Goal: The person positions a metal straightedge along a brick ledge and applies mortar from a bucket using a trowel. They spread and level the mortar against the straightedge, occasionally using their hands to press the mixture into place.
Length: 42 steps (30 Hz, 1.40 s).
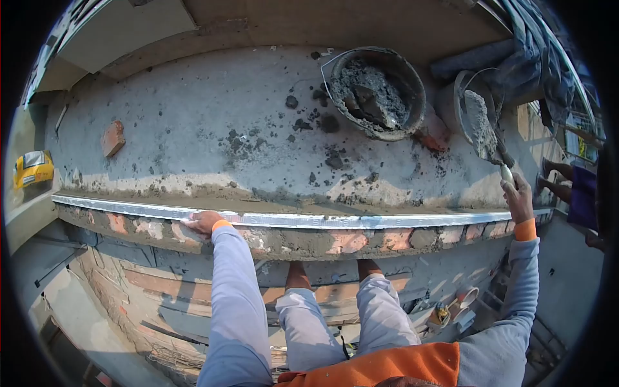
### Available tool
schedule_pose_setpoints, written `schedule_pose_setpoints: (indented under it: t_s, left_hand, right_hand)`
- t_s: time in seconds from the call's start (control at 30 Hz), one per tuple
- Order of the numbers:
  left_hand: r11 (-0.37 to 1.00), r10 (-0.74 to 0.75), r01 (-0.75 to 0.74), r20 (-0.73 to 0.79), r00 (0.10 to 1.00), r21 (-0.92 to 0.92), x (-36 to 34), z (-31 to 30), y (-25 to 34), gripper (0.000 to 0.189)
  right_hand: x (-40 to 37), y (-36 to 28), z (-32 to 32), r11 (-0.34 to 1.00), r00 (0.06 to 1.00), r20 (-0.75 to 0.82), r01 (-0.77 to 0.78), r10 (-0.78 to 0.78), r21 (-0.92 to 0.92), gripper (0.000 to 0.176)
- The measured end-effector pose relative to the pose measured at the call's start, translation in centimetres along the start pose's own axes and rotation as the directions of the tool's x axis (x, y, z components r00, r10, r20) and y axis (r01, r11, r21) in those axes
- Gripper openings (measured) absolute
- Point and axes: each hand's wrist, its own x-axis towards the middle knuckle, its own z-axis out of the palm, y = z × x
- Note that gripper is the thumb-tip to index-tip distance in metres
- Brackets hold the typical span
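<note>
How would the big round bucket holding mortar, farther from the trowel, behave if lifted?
The bucket would probably feel heavy, given the thick mortar inside. It may swing, as its handle looks thin. Tilted, it might spill slowly, since the mortar looks lumpy and stiff.

Can't make everything out around the metal bar (309, 221)
Marks (387, 221) on it are too tiny to read, right hand (518, 201) hides part of the trowel handle (507, 173) above it, and the other person (583, 193) near its right end gets cut off
</note>
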Motion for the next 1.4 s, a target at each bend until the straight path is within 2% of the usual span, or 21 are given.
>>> schedule_pose_setpoints:
  t_s: [0.07,0.13,0.2,0.23,0.3,0.47,0.53,0.67,0.83,0.9,0.93,0.97,1.03,1.07,1.1,1.17,1.2,1.23,1.27,1.3,1.4]
  left_hand:
    - [0.961,0.254,-0.248,-0.035,0.967,0.121,7.3,5.6,-9.3,0.046]
    - [0.783,0.583,-0.543,-0.055,0.811,0.303,16.3,12.2,-19.8,0.045]
    - [0.681,0.608,-0.529,0.012,0.794,0.505,16.6,12.0,-20.3,0.045]
    - [0.777,0.579,-0.532,-0.048,0.814,0.337,15.7,12.0,-19.6,0.045]
    - [0.840,0.536,-0.519,-0.104,0.837,0.157,13.4,11.2,-17.7,0.045]
    - [0.875,0.399,-0.344,-0.103,0.911,0.342,11.2,9.7,-15.7,0.044]
    - [0.994,0.093,-0.095,-0.034,0.995,-0.057,2.2,2.9,-3.6,0.044]
    - [0.997,0.064,-0.067,-0.090,0.994,-0.027,0.8,1.6,-1.6,0.045]
    - [0.994,0.072,-0.064,-0.082,0.994,0.092,-0.8,-0.3,0.8,0.046]
    - [0.996,0.068,-0.064,-0.074,0.995,0.054,-1.3,-0.8,1.8,0.046]
    - [0.993,0.082,-0.087,-0.074,0.994,-0.077,-0.6,0.3,0.5,0.047]
    - [0.993,0.078,-0.084,-0.073,0.994,-0.079,-0.9,-0.3,0.7,0.047]
    - [0.984,0.056,-0.048,-0.048,0.997,0.169,-1.8,-1.5,2.5,0.048]
    - [0.983,0.082,-0.070,-0.068,0.994,0.167,-1.9,-1.4,2.4,0.048]
    - [0.983,0.077,-0.063,-0.079,0.994,0.173,-2.1,-1.5,2.1,0.048]
    - [0.996,0.008,-0.007,-0.010,1.000,0.088,-1.8,-1.5,2.4,0.049]
    - [0.977,0.142,-0.122,-0.102,0.985,0.174,-1.4,-0.8,1.3,0.050]
    - [0.981,0.171,-0.157,-0.123,0.978,0.116,-1.4,-0.8,1.3,0.051]
    - [0.987,0.152,-0.145,-0.119,0.981,0.063,-1.1,-0.2,0.7,0.051]
    - [0.976,0.174,-0.154,-0.123,0.977,0.157,-1.5,-0.9,1.5,0.051]
    - [0.981,0.151,-0.132,-0.129,0.980,0.145,-1.6,-1.3,2.2,0.052]
  right_hand:
    - [-0.8,-4.4,1.4,0.999,0.997,0.067,0.038,-0.038,-0.010,0.026]
    - [0.1,-6.9,3.4,0.979,0.974,0.127,0.197,-0.188,-0.061,0.029]
    - [2.1,-8.1,6.4,0.910,0.936,0.100,0.352,-0.338,-0.219,0.035]
    - [2.9,-8.9,7.9,0.862,0.921,0.082,0.387,-0.382,-0.327,0.039]
    - [4.2,-11.5,9.9,0.845,0.917,0.109,0.397,-0.384,-0.358,0.039]
    - [5.1,-13.6,11.8,0.799,0.908,0.152,0.417,-0.391,-0.433,0.040]
    - [4.7,-14.3,11.4,0.729,0.898,0.055,0.388,-0.436,-0.564,0.042]
    - [4.2,-16.0,9.3,0.527,0.825,0.074,0.424,-0.561,-0.737,0.041]
    - [4.1,-18.0,9.2,0.489,0.794,0.009,0.383,-0.607,-0.784,0.030]
    - [4.4,-19.5,11.3,0.459,0.843,0.256,0.484,-0.474,-0.745,0.028]
    - [5.1,-19.7,13.3,0.373,0.801,0.371,0.561,-0.469,-0.740,0.027]
    - [6.2,-19.4,15.7,0.284,0.753,0.479,0.630,-0.452,-0.723,0.026]
    - [9.1,-17.8,20.2,0.149,0.744,0.574,0.646,-0.341,-0.749,0.024]
    - [7.8,-19.6,19.0,0.134,0.710,0.563,0.664,-0.424,-0.736,0.022]
    - [6.6,-21.9,16.6,0.084,0.694,0.634,0.694,-0.340,-0.715,0.023]
    - [6.5,-21.1,13.7,0.148,0.709,0.528,0.652,-0.468,-0.744,0.024]
    - [6.1,-21.0,12.3,0.155,0.724,0.510,0.633,-0.464,-0.758,0.026]
    - [4.9,-22.4,11.3,0.207,0.766,0.514,0.615,-0.385,-0.761,0.031]
    - [5.9,-20.4,10.8,0.221,0.766,0.493,0.609,-0.412,-0.762,0.037]
    - [6.4,-19.8,11.2,0.286,0.804,0.481,0.581,-0.351,-0.762,0.043]
    - [9.3,-16.8,16.7,0.321,0.767,0.483,0.625,-0.422,-0.712,0.046]
